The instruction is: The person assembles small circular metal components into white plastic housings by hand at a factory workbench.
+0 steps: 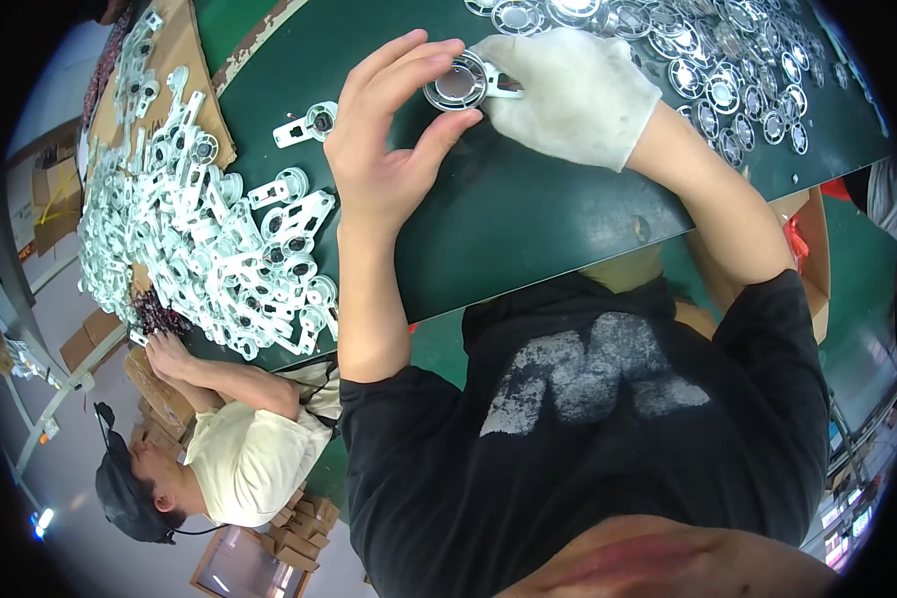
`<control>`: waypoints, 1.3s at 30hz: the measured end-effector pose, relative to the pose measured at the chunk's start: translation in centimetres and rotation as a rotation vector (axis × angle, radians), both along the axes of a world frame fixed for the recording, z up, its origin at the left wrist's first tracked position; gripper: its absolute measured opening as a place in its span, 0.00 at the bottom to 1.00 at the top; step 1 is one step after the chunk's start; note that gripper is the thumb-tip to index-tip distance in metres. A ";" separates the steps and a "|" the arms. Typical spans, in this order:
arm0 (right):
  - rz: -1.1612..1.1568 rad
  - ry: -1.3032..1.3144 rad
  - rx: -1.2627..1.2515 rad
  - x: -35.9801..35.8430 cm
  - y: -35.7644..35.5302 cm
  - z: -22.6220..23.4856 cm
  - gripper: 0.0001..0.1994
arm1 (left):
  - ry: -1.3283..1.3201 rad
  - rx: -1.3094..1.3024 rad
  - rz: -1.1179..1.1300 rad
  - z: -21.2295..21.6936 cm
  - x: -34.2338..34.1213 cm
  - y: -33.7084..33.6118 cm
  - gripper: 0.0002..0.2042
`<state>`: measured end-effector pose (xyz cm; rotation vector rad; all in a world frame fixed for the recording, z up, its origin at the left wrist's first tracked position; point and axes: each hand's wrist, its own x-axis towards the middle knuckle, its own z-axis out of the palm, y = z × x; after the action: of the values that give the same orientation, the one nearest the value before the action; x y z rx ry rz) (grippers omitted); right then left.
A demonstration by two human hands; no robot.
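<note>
- Head view, nearest first: the person's dark printed shirt [588, 419] fills the lower middle, both forearms rising from it over the bench [528, 229] edge, which runs on a slant from lower left to right.
- Just past that edge the green bench top lies bare between the forearms, the widest open room in sight.
- At the left, another person's hand [169, 354] rests at the bench edge beside a heap of white metal brackets [219, 249] that spreads over cardboard [184, 55] and crowds that side.
- One single white bracket [309, 122] lies apart from the heap, near the left hand.
- Left hand [394, 120], bare, has thumb and fingers curled around the round metal disc [458, 85], holding its rim just above the bench.
- Right hand [568, 95], in a white glove, is closed against the same disc from the other side, touching its edge.
- Farthest, at the upper right, a dense spread of round shiny discs [718, 60] covers the bench behind the gloved hand.
</note>
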<state>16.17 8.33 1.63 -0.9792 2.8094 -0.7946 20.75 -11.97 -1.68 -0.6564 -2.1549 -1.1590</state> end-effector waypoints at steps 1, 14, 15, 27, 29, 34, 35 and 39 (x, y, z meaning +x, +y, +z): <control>0.001 0.008 0.013 0.0 0.0 0.1 0.16 | -0.015 -0.029 0.022 0.0 0.0 0.0 0.24; -0.001 -0.021 -0.020 -0.1 0.1 -0.1 0.17 | -0.060 0.122 0.061 -1.0 0.2 1.1 0.21; -0.006 -0.019 -0.012 -0.1 0.0 0.0 0.17 | -0.030 0.128 0.053 -1.1 0.1 1.1 0.21; 0.005 -0.096 -0.061 0.0 0.0 0.3 0.15 | -0.093 0.250 0.035 -1.0 0.3 1.6 0.23; 0.016 -0.078 -0.039 0.0 0.0 0.2 0.15 | -0.088 0.226 0.004 -1.1 0.2 1.1 0.23; 0.003 -0.165 -0.073 0.2 -0.1 1.3 0.13 | -0.097 0.267 -0.074 -0.8 0.4 0.7 0.21; 0.004 -0.164 -0.073 0.2 -0.1 1.1 0.13 | -0.097 0.267 -0.073 -0.8 0.3 0.8 0.21; 0.032 -0.121 -0.115 -0.1 0.2 0.7 0.12 | -0.042 0.187 -0.060 -1.0 0.1 0.6 0.22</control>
<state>16.06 8.50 2.30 -0.9548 2.6653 -0.9855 20.86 -11.33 -2.64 -0.6215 -2.0417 -1.3975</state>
